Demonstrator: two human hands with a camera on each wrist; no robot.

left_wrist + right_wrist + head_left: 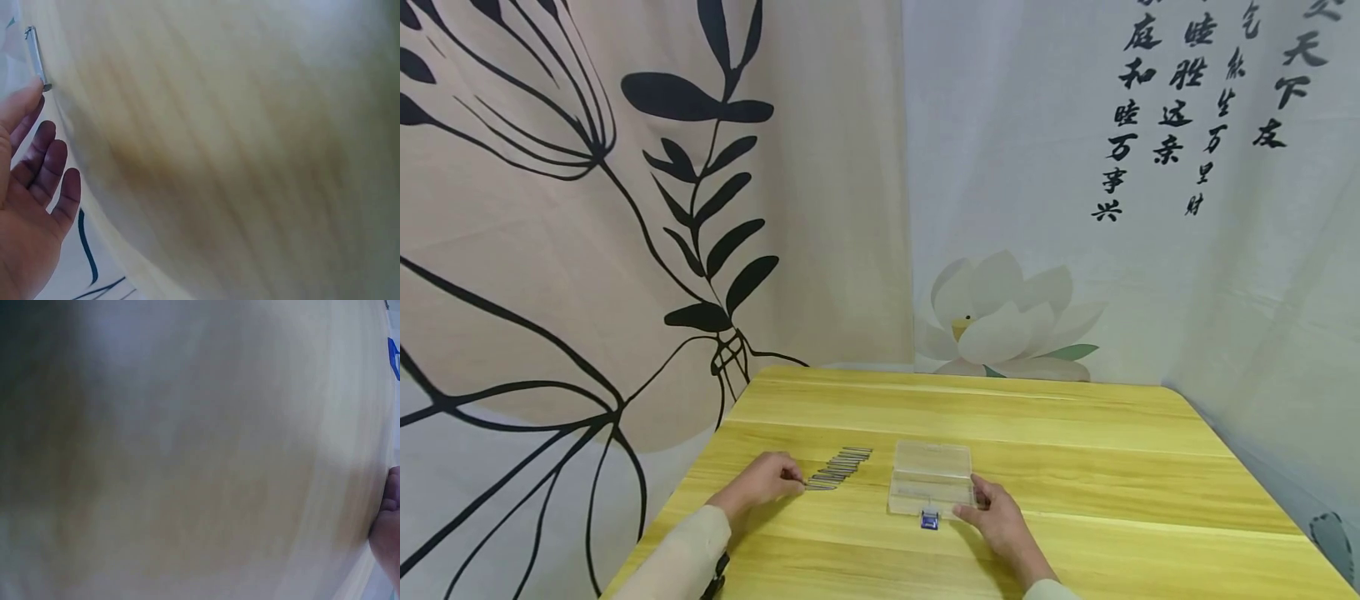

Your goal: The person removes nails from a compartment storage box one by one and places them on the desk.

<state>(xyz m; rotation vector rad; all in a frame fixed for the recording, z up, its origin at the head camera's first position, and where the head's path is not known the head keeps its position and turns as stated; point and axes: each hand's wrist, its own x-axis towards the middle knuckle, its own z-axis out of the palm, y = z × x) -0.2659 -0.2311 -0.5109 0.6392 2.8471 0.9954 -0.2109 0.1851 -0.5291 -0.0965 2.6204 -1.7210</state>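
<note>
On the wooden table, several slim metal pieces (842, 463) lie side by side in a slanting row. My left hand (767, 479) is at the row's near end, thumb and forefinger pinching the end of one slim silver metal piece (37, 59). That piece has a wider knob at the pinched end; its exact kind is unclear. To the right, a clear plastic box (913, 504) stands with its lid raised back and a blue latch (929, 520) at the front. My right hand (1000, 517) grips the box's right side, thumb at the front corner, fingers behind.
The yellow wooden table (1112, 500) stretches far right and back. Behind it hangs a printed cloth (842, 208) with plants, a lotus and writing. Near my left sleeve (681, 550) a dark object (718, 575) shows, partly hidden.
</note>
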